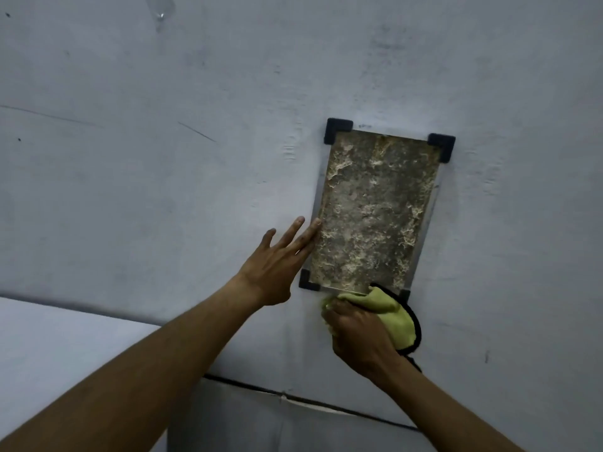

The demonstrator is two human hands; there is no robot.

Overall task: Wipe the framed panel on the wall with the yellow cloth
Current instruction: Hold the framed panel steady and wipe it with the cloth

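Panel (pixel 372 210), mottled grey-tan rectangle with black corner brackets, hangs on grey wall (pixel 163 158), no readable writing. Left hand (pixel 277 262) splayed flat, fingertips on its left edge. Right hand (pixel 359 334) bunches black-trimmed yellow cloth (pixel 391 313) at its lower edge.

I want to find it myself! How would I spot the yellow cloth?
Start at the framed panel, a mottled grey rectangle with black corner pieces on the pale wall. Go down to its lower right corner; the yellow cloth is bunched there in the right hand. It is the only bright thing, with dark edging.
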